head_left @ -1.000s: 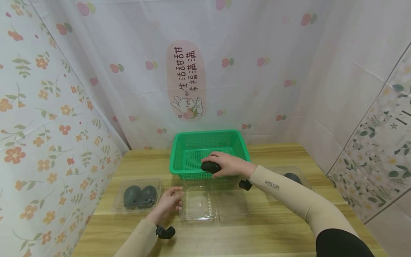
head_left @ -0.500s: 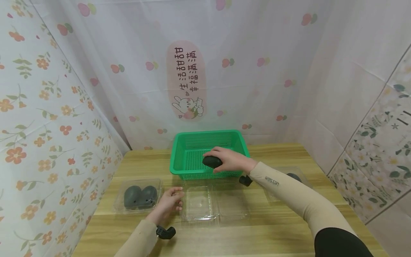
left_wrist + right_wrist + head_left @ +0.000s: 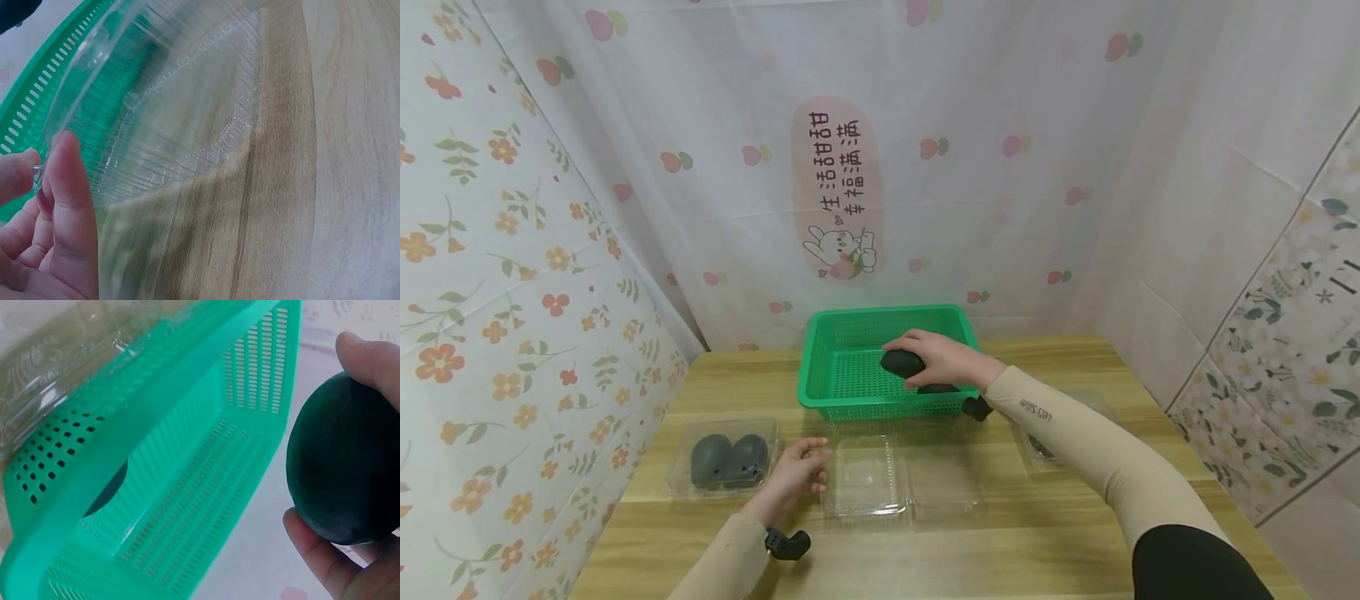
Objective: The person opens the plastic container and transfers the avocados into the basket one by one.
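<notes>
My right hand [image 3: 943,360] grips a dark green avocado [image 3: 344,462] above the green basket [image 3: 812,367]. Fingers and thumb wrap its sides in the right wrist view. A second dark avocado [image 3: 938,387] shows inside the basket below this hand, partly hidden by it and by the basket wall. My left hand [image 3: 797,471] is at the left edge of an open clear plastic clamshell box [image 3: 868,475]. In the left wrist view its thumb and finger pinch the rim of that box [image 3: 187,112]. The box's hinged lid [image 3: 943,479] lies flat toward the right.
A closed clear box [image 3: 677,479] with two dark avocados [image 3: 709,460] stands on the left of the wooden table [image 3: 887,567]. Another clear box [image 3: 1037,448] at the right is mostly covered by my right arm. A patterned curtain [image 3: 970,208] hangs behind the basket.
My right hand, still holding the avocado, has moved up and slightly right, farther over the basket. The avocado beneath it has come into view. My left hand has stayed put.
</notes>
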Demonstrator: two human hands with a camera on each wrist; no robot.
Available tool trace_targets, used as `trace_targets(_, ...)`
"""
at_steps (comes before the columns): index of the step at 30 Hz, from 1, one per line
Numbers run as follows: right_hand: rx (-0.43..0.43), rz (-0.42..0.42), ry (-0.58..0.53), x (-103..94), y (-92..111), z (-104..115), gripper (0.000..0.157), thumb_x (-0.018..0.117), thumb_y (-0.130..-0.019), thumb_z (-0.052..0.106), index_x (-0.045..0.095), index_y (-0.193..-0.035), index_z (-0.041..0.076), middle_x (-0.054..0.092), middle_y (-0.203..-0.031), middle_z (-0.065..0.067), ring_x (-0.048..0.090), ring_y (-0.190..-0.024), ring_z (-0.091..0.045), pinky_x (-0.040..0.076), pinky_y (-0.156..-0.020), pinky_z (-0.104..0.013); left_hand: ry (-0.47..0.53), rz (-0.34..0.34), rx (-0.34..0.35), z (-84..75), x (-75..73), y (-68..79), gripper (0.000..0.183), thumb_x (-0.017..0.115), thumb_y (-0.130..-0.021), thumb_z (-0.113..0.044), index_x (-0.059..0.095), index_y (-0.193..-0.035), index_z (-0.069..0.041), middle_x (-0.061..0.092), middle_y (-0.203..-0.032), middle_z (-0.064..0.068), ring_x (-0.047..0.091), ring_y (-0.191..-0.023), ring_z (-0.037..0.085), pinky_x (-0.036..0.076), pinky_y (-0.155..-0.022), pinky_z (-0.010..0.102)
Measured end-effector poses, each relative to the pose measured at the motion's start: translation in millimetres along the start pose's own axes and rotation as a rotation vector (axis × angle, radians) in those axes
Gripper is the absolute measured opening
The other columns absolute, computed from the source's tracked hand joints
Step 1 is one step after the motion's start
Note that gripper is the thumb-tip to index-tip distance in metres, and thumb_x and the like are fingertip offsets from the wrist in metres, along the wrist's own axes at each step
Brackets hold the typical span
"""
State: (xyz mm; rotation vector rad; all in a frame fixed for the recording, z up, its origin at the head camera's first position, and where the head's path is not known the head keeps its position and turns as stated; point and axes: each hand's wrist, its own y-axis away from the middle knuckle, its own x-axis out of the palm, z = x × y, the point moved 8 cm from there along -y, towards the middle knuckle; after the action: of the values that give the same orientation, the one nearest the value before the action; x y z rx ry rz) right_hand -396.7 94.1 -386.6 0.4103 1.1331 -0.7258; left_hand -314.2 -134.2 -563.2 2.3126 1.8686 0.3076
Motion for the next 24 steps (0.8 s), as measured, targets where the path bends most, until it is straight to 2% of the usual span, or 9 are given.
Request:
trace_targets(15,0.051,-0.002,0.014,-7.5,-10.5,-22.0,0.07,0.077,-0.083,0.034,0.045,-0.144,0.03,0.048,-0.133,-0.004,0.055,-0.104,-0.021,0.05,-0.081,-0.038,-0.012,0.008,0.002,-3.7,0.4,-1.0,0.045,0.054,-0.099,-0.01,0.038,-0.136,0.011,0.052,-0.095,0.012,0.052,-0.065,0.012,0.051,-0.054,0.025)
trace_targets(24,0.073,-0.015,0.03,-18.2,-14.3,-27.5,0.069,0.077,-0.083,0.033,0.045,-0.144,0.026,0.047,-0.134,-0.009,0.056,-0.106,-0.024,0.051,-0.082,-0.04,-0.007,0.004,0.002,-0.5,1.2,-2.0,0.046,0.055,-0.098,-0.01,0.038,-0.135,0.011,0.051,-0.094,0.011,0.052,-0.065,0.011,0.051,-0.054,0.024)
